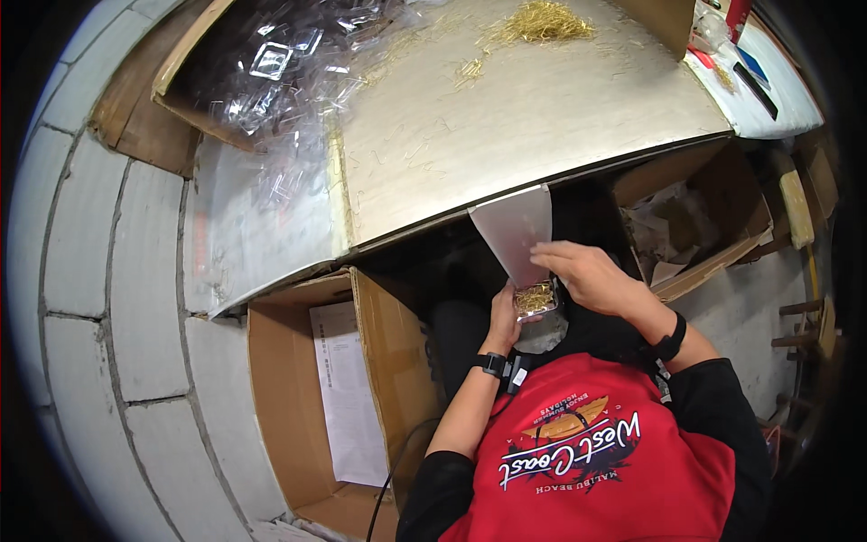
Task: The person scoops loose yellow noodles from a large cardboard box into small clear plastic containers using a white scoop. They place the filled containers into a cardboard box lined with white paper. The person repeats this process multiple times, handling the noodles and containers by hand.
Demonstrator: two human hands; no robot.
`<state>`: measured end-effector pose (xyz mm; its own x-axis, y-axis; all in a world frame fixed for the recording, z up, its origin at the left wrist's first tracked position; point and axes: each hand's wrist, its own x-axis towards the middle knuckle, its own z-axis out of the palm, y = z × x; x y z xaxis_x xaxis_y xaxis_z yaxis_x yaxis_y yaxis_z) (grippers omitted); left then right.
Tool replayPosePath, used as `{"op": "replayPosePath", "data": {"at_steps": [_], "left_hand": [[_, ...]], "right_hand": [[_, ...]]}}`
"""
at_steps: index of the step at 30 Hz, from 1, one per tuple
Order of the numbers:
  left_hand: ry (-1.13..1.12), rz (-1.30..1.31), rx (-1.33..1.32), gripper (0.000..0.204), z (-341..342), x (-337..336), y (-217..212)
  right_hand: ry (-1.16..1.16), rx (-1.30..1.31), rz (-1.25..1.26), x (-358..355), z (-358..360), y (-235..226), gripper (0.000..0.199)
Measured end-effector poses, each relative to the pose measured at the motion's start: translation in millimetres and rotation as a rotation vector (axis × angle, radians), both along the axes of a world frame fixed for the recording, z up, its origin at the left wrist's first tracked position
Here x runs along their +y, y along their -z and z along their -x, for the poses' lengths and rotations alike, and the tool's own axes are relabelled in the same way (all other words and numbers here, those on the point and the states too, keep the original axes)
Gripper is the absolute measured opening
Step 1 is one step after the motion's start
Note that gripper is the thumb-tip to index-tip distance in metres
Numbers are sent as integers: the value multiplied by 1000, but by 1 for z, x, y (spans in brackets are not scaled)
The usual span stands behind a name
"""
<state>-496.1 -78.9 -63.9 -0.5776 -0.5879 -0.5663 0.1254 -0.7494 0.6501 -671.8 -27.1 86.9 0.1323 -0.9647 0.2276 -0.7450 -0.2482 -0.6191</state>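
My left hand (506, 318) grips a small clear plastic box (533, 316) at lap height, fingers round its left side. Inside lie many thin gold pin-like pieces (534, 297). A white tapering sheet (521, 228) rises from the box's far side toward the table edge. My right hand (585, 275) is at the right of the sheet, fingers stretched out, their tips over or against its right edge; actual contact is unclear. Nothing shows in that hand. Below the box hangs a clear, plastic-looking shape (544, 336), partly hidden.
Ahead is a table (424, 181) with a gold pin heap (546, 20) and scattered pins. Clear plastic cases (271, 61) pile at the far left. Cardboard boxes stand left (375, 334) and right (709, 203) below the table. A black-handled tool (755, 90) lies far right.
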Motion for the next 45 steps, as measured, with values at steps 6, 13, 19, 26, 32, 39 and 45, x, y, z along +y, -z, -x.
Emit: {"op": "replayPosePath", "data": {"at_steps": [6,13,19,26,32,39,45], "left_hand": [[-16,-49,38,46,-8,1,4],[-10,-65,20,28,-28,-2,29],[-14,-56,43,32,-37,-13,20],[-109,-8,44,26,-48,-19,29],[-93,8,34,28,-46,-23,21],[-31,-5,107,33,-44,-21,15],[-46,42,65,29,-35,-16,-3]], "right_hand": [[-54,-107,-94,8,-2,17,34],[-106,-106,169,-107,-45,-41,30],[-449,511,266,-251,-84,-6,40],[121,575,-6,-270,58,-8,50],[-35,75,-155,-198,63,-41,43],[209,273,-4,-204,116,-10,42],[246,159,66,-191,109,-12,52]]}}
